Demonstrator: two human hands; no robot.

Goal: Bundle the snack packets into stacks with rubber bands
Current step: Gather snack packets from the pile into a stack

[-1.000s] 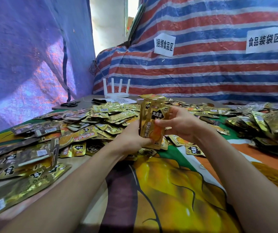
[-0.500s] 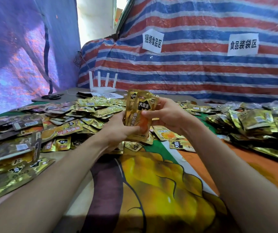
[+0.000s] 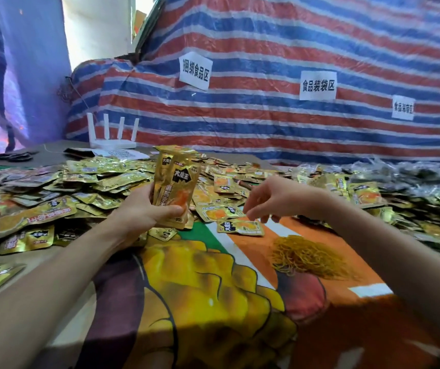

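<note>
The right hand [image 3: 272,201] is leaving the packet stack [image 3: 176,182] and reaching out, its fingers [image 3: 253,210] loose, apart and empty. The left hand [image 3: 144,211] is gripping the stack upright over the tabletop [image 3: 240,328] alone. The right hand is probably going for the loose packet [image 3: 240,226] or the rubber bands [image 3: 306,258].

Upright gold packet stack [image 3: 175,186], rubber bands [image 3: 306,258] nearby

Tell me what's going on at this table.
A person is bundling snack packets. The left hand grips an upright stack of gold packets, with no band visible round it. The right hand hovers empty, fingers loosely curled, above a single packet on the cloth. Loose packets lie spread behind, and a heap of yellow rubber bands lies near the right forearm.
</note>
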